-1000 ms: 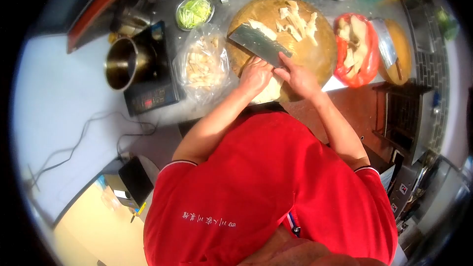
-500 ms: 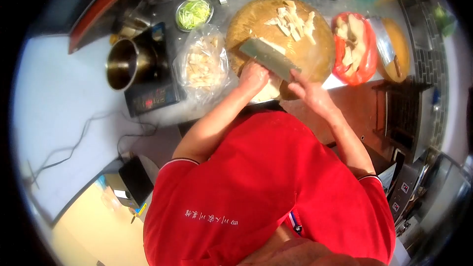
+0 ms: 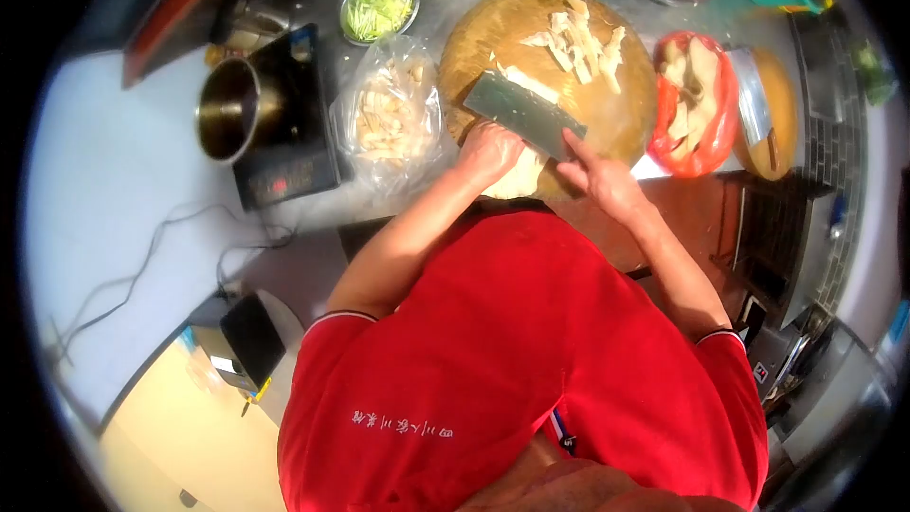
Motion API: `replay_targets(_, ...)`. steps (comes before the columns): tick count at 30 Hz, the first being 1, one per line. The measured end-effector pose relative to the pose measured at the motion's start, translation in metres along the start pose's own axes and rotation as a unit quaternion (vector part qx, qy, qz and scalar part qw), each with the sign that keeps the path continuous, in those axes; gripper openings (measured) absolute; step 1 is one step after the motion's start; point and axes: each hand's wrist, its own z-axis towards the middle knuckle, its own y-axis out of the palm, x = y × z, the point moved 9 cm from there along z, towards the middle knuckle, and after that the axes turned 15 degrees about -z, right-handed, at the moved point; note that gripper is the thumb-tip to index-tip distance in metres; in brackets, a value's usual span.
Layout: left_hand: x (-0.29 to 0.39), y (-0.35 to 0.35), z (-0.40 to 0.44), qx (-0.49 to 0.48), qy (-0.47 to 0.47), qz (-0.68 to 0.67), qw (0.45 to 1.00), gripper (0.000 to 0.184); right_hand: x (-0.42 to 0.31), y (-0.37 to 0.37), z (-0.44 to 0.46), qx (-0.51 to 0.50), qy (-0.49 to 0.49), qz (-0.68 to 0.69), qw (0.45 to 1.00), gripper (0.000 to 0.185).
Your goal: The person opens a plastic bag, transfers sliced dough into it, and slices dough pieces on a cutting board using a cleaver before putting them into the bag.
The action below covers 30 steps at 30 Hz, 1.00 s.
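A cleaver (image 3: pixel 526 115) lies slantwise over the round wooden chopping board (image 3: pixel 607 118), its broad dark face turned up to me. My right hand (image 3: pixel 607 182) is closed round its handle at the right end. Beside the blade, my left hand (image 3: pixel 490 152) is closed, fingers curled down on a pale, flat piece of food (image 3: pixel 518 178) at the board's near edge. Beyond the blade shows a pale cut slice (image 3: pixel 527 82). Cut strips (image 3: pixel 580 45) of the same pale food are heaped on the board's far part. What the food is, I cannot tell.
Left of the board are a clear plastic bag (image 3: pixel 391 123) of pale pieces, a bowl of green shreds (image 3: pixel 377 9) and a metal pot (image 3: pixel 227 112) by a black cooker (image 3: pixel 284 180). On the right are a red bag (image 3: pixel 697 104) of pale pieces and another knife (image 3: pixel 754 100) on a small board.
The cleaver's face shows broader now, tilted more towards me. Both hands keep nearly the same places on the board. The whole view has shifted slightly.
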Motion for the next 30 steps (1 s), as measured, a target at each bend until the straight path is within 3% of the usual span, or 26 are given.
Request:
replay_targets(1,-0.001,0.004,-0.001,-0.029,-0.004,0.020,0.999,0.022,0.001,0.003,0.008,-0.001,-0.003,-0.012,1.000,0.070)
replay_targets(4,0.015,-0.009,0.001,0.067,0.053,0.018,0.996,0.020,-0.001,0.004,0.034,-0.002,-0.012,-0.022,1.000,0.071)
replay_targets(7,0.022,-0.009,0.000,0.059,0.043,0.038,0.997,0.023,-0.007,-0.003,0.043,-0.009,-0.012,0.007,1.000,0.070)
replay_targets(9,0.034,-0.016,0.001,0.097,0.085,0.030,0.991,0.025,-0.003,-0.006,0.043,-0.020,-0.005,0.009,1.000,0.070)
replay_targets(11,0.039,-0.021,0.003,0.102,0.101,0.025,0.989,0.027,0.014,-0.010,0.028,0.104,-0.064,0.027,0.992,0.067)
replay_targets(13,0.038,-0.019,0.005,0.076,0.085,0.017,0.993,0.030,0.027,-0.023,0.019,0.080,-0.004,0.139,0.987,0.064)
replay_targets(15,0.042,-0.020,0.004,0.093,0.105,0.032,0.990,0.029,0.045,-0.026,-0.007,-0.096,0.177,0.339,0.919,0.062)
replay_targets(16,0.044,-0.021,0.005,0.102,0.116,0.041,0.987,0.029,0.042,-0.043,-0.014,-0.072,0.223,0.397,0.888,0.050)
replay_targets(20,0.039,-0.028,0.013,0.108,0.111,-0.025,0.988,0.022,0.066,-0.030,-0.023,-0.035,0.168,0.601,0.780,0.028)
replay_targets(22,0.036,-0.031,0.022,0.119,0.095,-0.056,0.987,0.024,0.073,-0.025,-0.035,-0.004,0.155,0.650,0.744,0.027)
replay_targets(27,0.037,-0.036,0.076,0.137,-0.039,-0.036,0.989,0.059,0.113,0.020,-0.067,0.052,0.208,0.741,0.637,0.023)
replay_targets(30,0.033,-0.024,0.125,0.117,-0.067,0.007,0.991,0.077,0.121,0.035,-0.081,0.049,0.233,0.742,0.627,0.020)
